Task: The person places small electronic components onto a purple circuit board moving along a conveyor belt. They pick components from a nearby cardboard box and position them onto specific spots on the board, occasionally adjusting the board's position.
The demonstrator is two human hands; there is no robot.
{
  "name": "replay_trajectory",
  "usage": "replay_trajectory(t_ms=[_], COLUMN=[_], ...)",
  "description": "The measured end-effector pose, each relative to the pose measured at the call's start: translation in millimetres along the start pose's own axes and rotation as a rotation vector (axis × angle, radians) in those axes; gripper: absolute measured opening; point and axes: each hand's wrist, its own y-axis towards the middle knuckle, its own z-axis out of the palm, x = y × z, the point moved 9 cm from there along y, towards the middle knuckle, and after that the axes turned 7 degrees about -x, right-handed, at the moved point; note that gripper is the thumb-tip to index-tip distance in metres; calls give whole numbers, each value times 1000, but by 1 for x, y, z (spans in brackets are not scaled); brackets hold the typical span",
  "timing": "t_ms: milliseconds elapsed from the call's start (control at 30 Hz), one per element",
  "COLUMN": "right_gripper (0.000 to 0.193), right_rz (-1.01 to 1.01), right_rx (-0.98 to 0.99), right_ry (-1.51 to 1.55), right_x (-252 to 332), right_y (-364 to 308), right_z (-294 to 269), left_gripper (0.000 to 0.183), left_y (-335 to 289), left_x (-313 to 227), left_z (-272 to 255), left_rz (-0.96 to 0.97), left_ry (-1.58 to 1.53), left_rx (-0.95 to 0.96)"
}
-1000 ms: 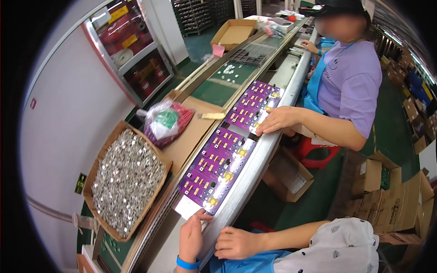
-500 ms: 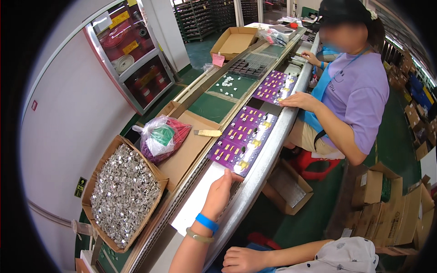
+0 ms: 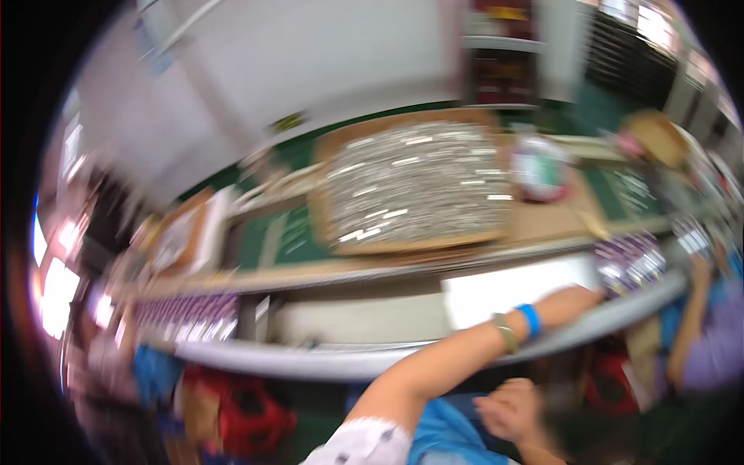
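The whole picture is smeared by motion. My left hand [image 3: 572, 305], with a blue band and a bracelet at its wrist, reaches right across the line. Its fingers are at the near left edge of a purple circuit board panel [image 3: 629, 263], but blur hides whether they grip or only touch it. A white sheet [image 3: 519, 288] lies on the line beside this hand. My right hand [image 3: 511, 411] is low, in front of my blue apron [image 3: 449, 434], away from the line's metal edge; its fingers are too blurred to read, and nothing shows in it.
A cardboard box [image 3: 418, 186] heaped with small shiny metal parts stands behind the line, with a plastic bag [image 3: 540, 169] at its right. Another purple panel [image 3: 190, 316] lies far left. A co-worker's arm [image 3: 694, 318] is at right; a red stool [image 3: 248, 415] stands below.
The view has swung left, so the board and the co-worker now appear farther right. My left hand stays by the board's edge. My right hand remains low, off the line.
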Motion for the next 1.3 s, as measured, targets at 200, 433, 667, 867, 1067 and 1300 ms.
replay_trajectory(t_ms=[200, 433, 667, 867, 1067, 1300], right_gripper=[11, 15, 14, 11, 5, 11], right_rz=[5, -23, 45, -25, -43, 35], right_rx=[-49, 138, 254, 266, 298, 264], right_ry=[171, 264, 297, 104, -26, -10], right_x=[-13, -43, 1, 11, 21, 14], right_y=[18, 75, 85, 84, 94, 78], right_z=[-136, -148, -85, -67, -63, -63], left_gripper=[30, 30, 38, 47, 60, 63], left_y=[-60, -268, -540, -700, -719, -692], left_x=[-140, -243, -338, -299, -274, -280], left_z=[-80, -195, -307, -392, -418, -413], left_rz=[-70, -535, -928, -1558, -1961, -1991], left_ry=[182, 426, 1262, 1493, 1254, 1282], left_rx=[-402, -1110, -1552, -1204, -1095, -878])
